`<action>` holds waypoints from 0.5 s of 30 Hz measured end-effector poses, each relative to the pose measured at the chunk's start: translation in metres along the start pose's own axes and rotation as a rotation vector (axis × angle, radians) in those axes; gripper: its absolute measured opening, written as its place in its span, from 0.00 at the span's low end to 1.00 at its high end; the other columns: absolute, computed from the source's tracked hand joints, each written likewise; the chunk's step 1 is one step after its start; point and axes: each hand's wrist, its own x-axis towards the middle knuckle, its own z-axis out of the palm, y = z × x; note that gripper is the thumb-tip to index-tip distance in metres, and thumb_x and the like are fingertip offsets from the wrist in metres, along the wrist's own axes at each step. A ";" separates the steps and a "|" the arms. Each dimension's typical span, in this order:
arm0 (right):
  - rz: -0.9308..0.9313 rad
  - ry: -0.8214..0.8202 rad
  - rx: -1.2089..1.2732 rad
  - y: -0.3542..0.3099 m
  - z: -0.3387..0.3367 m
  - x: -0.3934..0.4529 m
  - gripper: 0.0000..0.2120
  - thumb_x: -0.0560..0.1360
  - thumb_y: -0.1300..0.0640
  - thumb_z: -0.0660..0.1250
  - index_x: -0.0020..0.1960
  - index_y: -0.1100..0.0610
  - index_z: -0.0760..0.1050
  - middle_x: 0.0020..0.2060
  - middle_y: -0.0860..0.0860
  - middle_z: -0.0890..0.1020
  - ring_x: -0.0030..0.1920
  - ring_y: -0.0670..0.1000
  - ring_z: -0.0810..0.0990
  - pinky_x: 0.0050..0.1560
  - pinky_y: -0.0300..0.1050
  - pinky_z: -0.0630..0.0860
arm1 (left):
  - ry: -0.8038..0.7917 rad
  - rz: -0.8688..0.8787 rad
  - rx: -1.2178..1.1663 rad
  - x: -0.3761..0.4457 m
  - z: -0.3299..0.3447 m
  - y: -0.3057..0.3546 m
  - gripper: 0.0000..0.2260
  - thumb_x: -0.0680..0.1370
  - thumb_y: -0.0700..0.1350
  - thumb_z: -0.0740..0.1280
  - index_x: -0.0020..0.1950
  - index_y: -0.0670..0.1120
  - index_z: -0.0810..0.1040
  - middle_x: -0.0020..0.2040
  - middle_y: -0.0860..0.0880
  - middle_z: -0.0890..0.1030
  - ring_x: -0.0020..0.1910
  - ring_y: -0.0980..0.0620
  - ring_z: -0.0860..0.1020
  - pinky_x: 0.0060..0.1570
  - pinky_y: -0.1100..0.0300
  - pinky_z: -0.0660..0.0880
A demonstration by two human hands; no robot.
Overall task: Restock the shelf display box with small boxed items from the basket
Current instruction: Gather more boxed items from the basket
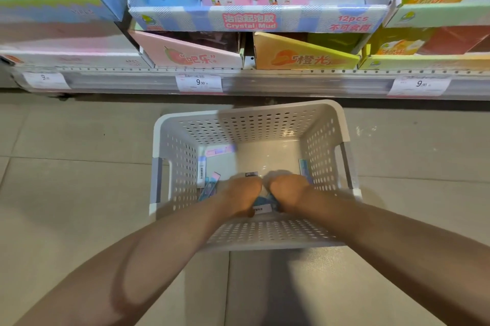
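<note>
Both hands deep in the basket [328, 124]

Left hand [240, 197] and right hand [287, 193] curl around small blue boxes [261, 205] between them.

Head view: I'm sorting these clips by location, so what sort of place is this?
Most likely a shop aisle: price tags line the shelf edge, printed display boxes of packaged goods sit above, and both hands reach into a white basket on the tiled floor.

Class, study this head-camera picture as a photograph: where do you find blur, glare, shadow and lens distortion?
Head view: motion blur smears both hands and the small boxes between them; glare brightens the basket floor; the forearms throw soft shadows on the floor tiles; wide-angle distortion bows the shelf edge and softens the corners.
</note>
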 end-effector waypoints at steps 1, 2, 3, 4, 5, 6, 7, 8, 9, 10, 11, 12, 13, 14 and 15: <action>-0.002 0.010 0.006 -0.001 0.002 0.001 0.17 0.71 0.58 0.70 0.58 0.60 0.73 0.58 0.56 0.78 0.57 0.56 0.78 0.54 0.48 0.75 | 0.004 -0.007 0.002 -0.001 0.000 0.000 0.11 0.68 0.43 0.71 0.47 0.42 0.75 0.42 0.45 0.77 0.42 0.45 0.77 0.44 0.51 0.78; 0.009 -0.005 0.009 -0.001 0.002 0.001 0.17 0.72 0.59 0.69 0.59 0.60 0.72 0.59 0.57 0.77 0.58 0.56 0.77 0.55 0.48 0.74 | -0.009 -0.013 0.019 -0.002 -0.001 0.001 0.08 0.68 0.43 0.71 0.44 0.43 0.75 0.41 0.44 0.77 0.42 0.45 0.77 0.43 0.52 0.78; 0.023 -0.033 0.014 -0.001 0.002 -0.002 0.17 0.73 0.59 0.67 0.61 0.61 0.71 0.61 0.57 0.76 0.61 0.57 0.75 0.58 0.49 0.73 | -0.026 -0.020 0.048 -0.003 -0.001 0.003 0.06 0.69 0.43 0.70 0.44 0.42 0.77 0.42 0.43 0.78 0.42 0.45 0.78 0.42 0.52 0.77; 0.038 -0.066 0.013 -0.002 0.000 -0.004 0.18 0.75 0.59 0.65 0.62 0.62 0.70 0.63 0.58 0.74 0.63 0.57 0.73 0.61 0.49 0.71 | -0.039 -0.028 0.075 -0.004 0.000 0.004 0.06 0.70 0.43 0.69 0.45 0.42 0.78 0.45 0.42 0.79 0.43 0.45 0.78 0.43 0.53 0.77; 0.050 -0.090 0.008 -0.002 0.000 -0.006 0.18 0.76 0.59 0.63 0.64 0.63 0.68 0.65 0.59 0.72 0.65 0.58 0.71 0.63 0.49 0.69 | -0.040 -0.033 0.088 -0.003 0.002 0.005 0.07 0.71 0.42 0.68 0.47 0.41 0.79 0.47 0.42 0.79 0.44 0.44 0.78 0.44 0.53 0.78; 0.045 -0.110 0.001 -0.002 -0.002 -0.006 0.19 0.77 0.58 0.62 0.65 0.64 0.66 0.66 0.59 0.71 0.67 0.58 0.70 0.65 0.49 0.66 | -0.042 -0.040 0.095 -0.002 0.005 0.005 0.08 0.72 0.42 0.67 0.48 0.40 0.79 0.48 0.41 0.79 0.46 0.44 0.78 0.45 0.54 0.77; 0.037 -0.129 -0.006 -0.002 -0.003 -0.005 0.20 0.78 0.58 0.60 0.67 0.64 0.65 0.68 0.59 0.69 0.68 0.58 0.68 0.67 0.48 0.64 | -0.042 -0.039 0.108 -0.001 0.007 0.004 0.08 0.74 0.41 0.65 0.49 0.39 0.79 0.49 0.40 0.79 0.47 0.43 0.78 0.45 0.55 0.76; 0.034 -0.153 -0.004 -0.003 -0.002 -0.007 0.20 0.78 0.57 0.59 0.67 0.65 0.63 0.69 0.59 0.67 0.69 0.57 0.66 0.69 0.48 0.62 | -0.044 -0.029 0.124 -0.002 0.008 0.004 0.08 0.75 0.40 0.64 0.50 0.38 0.79 0.50 0.40 0.79 0.48 0.43 0.78 0.44 0.56 0.74; 0.028 -0.171 0.007 -0.004 -0.001 -0.008 0.20 0.78 0.58 0.58 0.67 0.65 0.63 0.69 0.59 0.67 0.70 0.57 0.65 0.69 0.48 0.60 | -0.044 -0.004 0.145 -0.002 0.009 0.004 0.09 0.75 0.39 0.63 0.51 0.37 0.79 0.50 0.39 0.79 0.50 0.42 0.78 0.44 0.56 0.73; 0.018 -0.157 0.030 -0.003 0.003 -0.007 0.19 0.78 0.59 0.59 0.67 0.65 0.64 0.69 0.59 0.68 0.69 0.57 0.66 0.69 0.48 0.61 | -0.046 0.019 0.161 -0.002 0.009 0.003 0.10 0.76 0.38 0.62 0.52 0.37 0.79 0.51 0.39 0.80 0.51 0.42 0.78 0.45 0.56 0.72; 0.011 -0.101 0.056 -0.001 0.007 -0.008 0.17 0.78 0.60 0.59 0.65 0.64 0.67 0.66 0.59 0.71 0.66 0.57 0.70 0.66 0.47 0.66 | -0.050 0.039 0.185 -0.003 0.009 0.002 0.10 0.77 0.39 0.61 0.53 0.37 0.79 0.52 0.39 0.80 0.52 0.42 0.78 0.44 0.56 0.71; 0.000 0.001 0.085 0.000 0.008 -0.009 0.15 0.77 0.60 0.60 0.62 0.63 0.71 0.63 0.59 0.75 0.63 0.57 0.73 0.62 0.47 0.70 | -0.061 0.042 0.207 -0.005 0.007 0.002 0.10 0.78 0.39 0.61 0.55 0.38 0.78 0.53 0.40 0.79 0.52 0.42 0.78 0.42 0.56 0.69; -0.013 0.090 0.098 0.001 0.010 -0.010 0.13 0.76 0.61 0.61 0.59 0.62 0.73 0.60 0.58 0.77 0.59 0.57 0.76 0.58 0.48 0.73 | -0.063 0.037 0.226 -0.007 0.006 0.002 0.10 0.78 0.40 0.61 0.56 0.39 0.78 0.54 0.40 0.79 0.51 0.42 0.78 0.41 0.56 0.68; -0.015 0.114 0.100 0.002 0.013 -0.011 0.13 0.75 0.61 0.61 0.59 0.62 0.73 0.59 0.58 0.78 0.59 0.58 0.76 0.58 0.49 0.73 | -0.065 0.032 0.247 -0.009 0.004 0.002 0.10 0.79 0.41 0.61 0.56 0.40 0.77 0.54 0.41 0.79 0.51 0.43 0.78 0.40 0.56 0.67; 0.002 0.089 0.097 0.001 0.012 -0.011 0.13 0.76 0.61 0.61 0.59 0.62 0.72 0.59 0.57 0.77 0.60 0.58 0.76 0.59 0.49 0.72 | -0.064 0.037 0.271 -0.011 0.002 0.003 0.10 0.79 0.40 0.61 0.57 0.40 0.77 0.55 0.42 0.79 0.51 0.43 0.78 0.39 0.56 0.67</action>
